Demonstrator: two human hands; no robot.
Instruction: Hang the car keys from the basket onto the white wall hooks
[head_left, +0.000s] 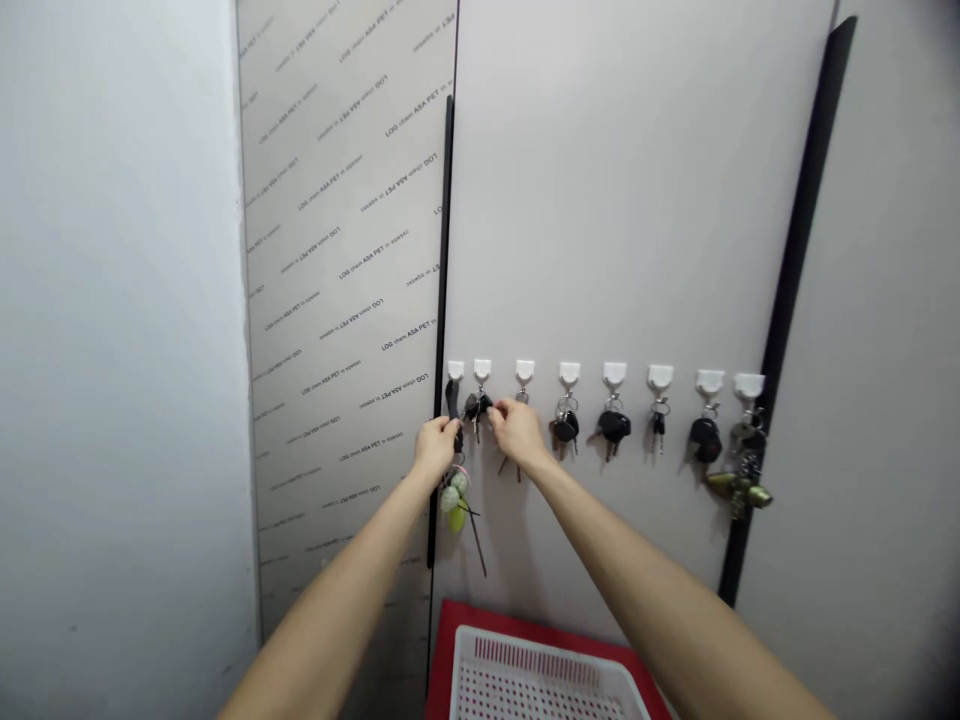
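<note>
A row of white adhesive wall hooks (569,374) runs across a pale grey panel, with keys hanging from them. My left hand (435,447) is at the far-left hook, its fingers closed on a black strap (452,400). A bunch of keys with pale green charms (454,500) dangles below that hand. My right hand (517,432) pinches a small black key fob (480,405) on the second hook. Just right of it, a thin key (517,470) hangs partly behind my right hand. Further right, several black-headed keys (613,427) hang on their own hooks.
A white perforated plastic basket (540,650) sits on a red surface (450,640) below the hooks, cut off by the frame's bottom edge. A black vertical strip (442,330) and a film-covered printed panel (345,230) stand to the left; a white wall (120,350) closes the left side.
</note>
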